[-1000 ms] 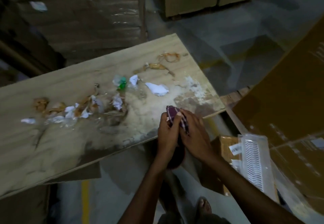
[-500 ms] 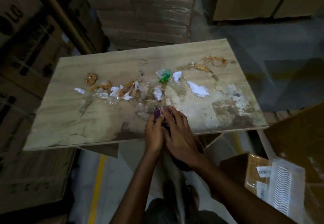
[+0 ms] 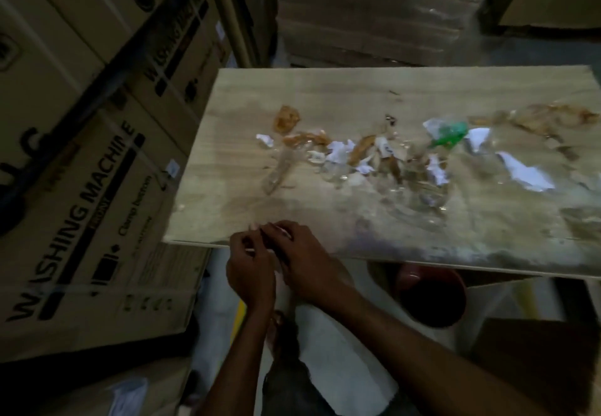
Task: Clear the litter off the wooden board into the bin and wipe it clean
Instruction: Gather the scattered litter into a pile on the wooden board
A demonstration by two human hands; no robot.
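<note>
The wooden board [image 3: 325,97] carries a band of litter: white paper scraps [image 3: 527,173], brown crumpled bits [image 3: 286,119], a green wrapper [image 3: 450,132] and clear plastic film [image 3: 419,194]. My left hand [image 3: 250,269] and my right hand [image 3: 309,262] are pressed together at the board's near left edge, fingers curled closed. The purple cloth they gripped in the earlier frames is hidden between them. A dark red bin [image 3: 429,298] stands on the floor under the board's near edge, to the right of my hands.
Stacked washing-machine cartons [image 3: 81,188] stand close on the left. Film-wrapped cardboard stacks [image 3: 374,9] rise behind the board. A brown box [image 3: 536,350] sits at the lower right, beside the bin. My legs and feet are below my hands.
The view has swung left and my joined hands have moved along the near edge from the right end to the left corner. The purple cloth no longer shows between them.
</note>
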